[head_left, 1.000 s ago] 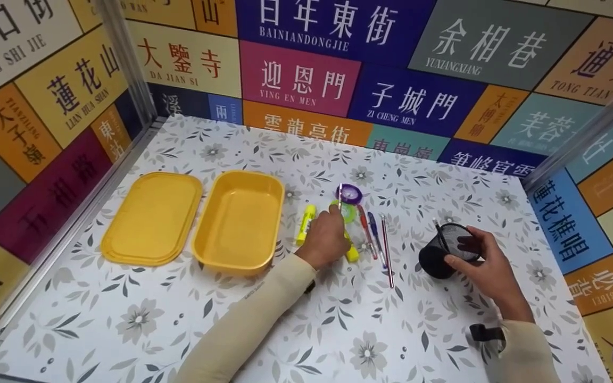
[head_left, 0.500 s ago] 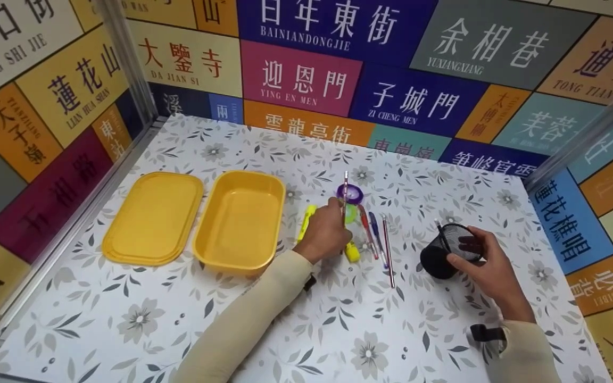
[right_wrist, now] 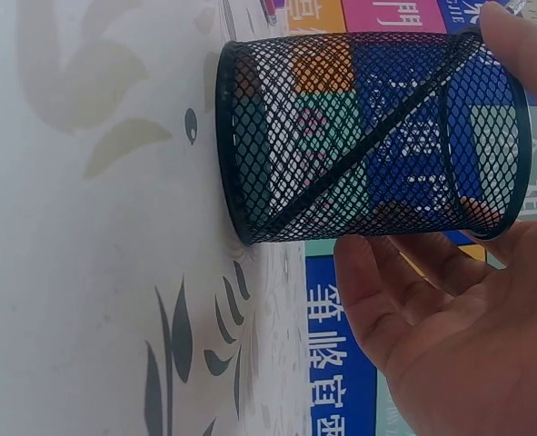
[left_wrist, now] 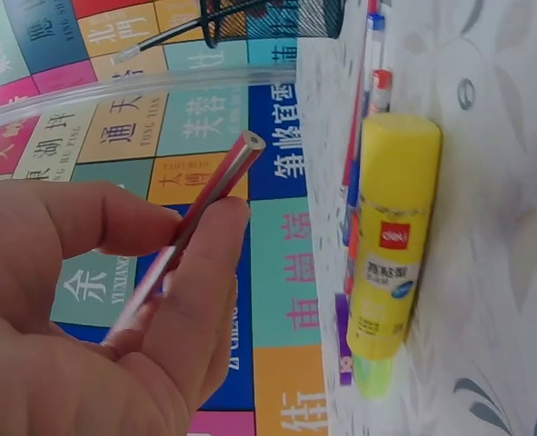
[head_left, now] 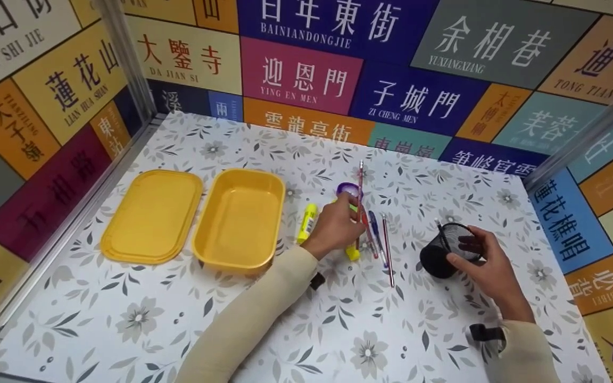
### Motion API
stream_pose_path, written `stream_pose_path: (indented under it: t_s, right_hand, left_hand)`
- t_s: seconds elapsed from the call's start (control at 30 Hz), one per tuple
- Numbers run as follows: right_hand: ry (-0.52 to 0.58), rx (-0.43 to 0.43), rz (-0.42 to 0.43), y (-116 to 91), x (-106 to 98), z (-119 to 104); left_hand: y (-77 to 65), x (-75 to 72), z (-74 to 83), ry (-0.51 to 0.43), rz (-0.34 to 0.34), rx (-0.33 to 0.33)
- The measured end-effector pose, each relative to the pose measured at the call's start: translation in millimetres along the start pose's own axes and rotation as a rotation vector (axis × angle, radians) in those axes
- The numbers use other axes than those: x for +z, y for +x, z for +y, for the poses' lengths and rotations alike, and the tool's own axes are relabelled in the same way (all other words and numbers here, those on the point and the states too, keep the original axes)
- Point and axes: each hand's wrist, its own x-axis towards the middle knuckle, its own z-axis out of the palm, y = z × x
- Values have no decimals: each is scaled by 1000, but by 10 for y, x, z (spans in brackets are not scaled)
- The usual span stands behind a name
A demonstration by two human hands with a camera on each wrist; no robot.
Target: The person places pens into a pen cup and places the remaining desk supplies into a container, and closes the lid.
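Observation:
My left hand [head_left: 336,226] pinches a red and silver striped pencil [head_left: 361,178] between thumb and fingers, above the table. In the left wrist view the pencil's [left_wrist: 248,147] flat end points upward to the right. Below it lie a yellow glue stick [head_left: 307,223], a purple tape ring [head_left: 346,188] partly hidden by the hand, and another yellow item [head_left: 353,253]. A red pen [head_left: 373,246], a blue pen [head_left: 374,223] and another striped pencil [head_left: 388,255] lie right of the hand. My right hand [head_left: 493,263] holds a black mesh pen holder [right_wrist: 341,109], with one dark stick [right_wrist: 363,147] slanting inside.
An open yellow box [head_left: 237,266] stands left of the glue stick, and its yellow lid [head_left: 152,218] lies flat farther left. Walls covered in street-name signs [head_left: 301,74] enclose the flower-patterned table [head_left: 264,335] at the back and sides.
My left hand has lifted the striped pencil and shifted a little to the right with it. The right hand and the pen holder have stayed almost still.

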Motion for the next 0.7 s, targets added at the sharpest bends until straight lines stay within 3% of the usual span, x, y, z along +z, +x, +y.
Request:
stream_pose_path:
  t_s: [0.27,0.43,0.7]
  right_hand:
    - [14,12,11,8,9,-10]
    - [10,9,1,-4,1,-5]
    - [2,4,-4,0,-12,1]
  left_hand:
    - [13,39,60,-130,7,74]
    - [17,87,92,-248,-25,126]
    - [31,184,182,-338,-59,187]
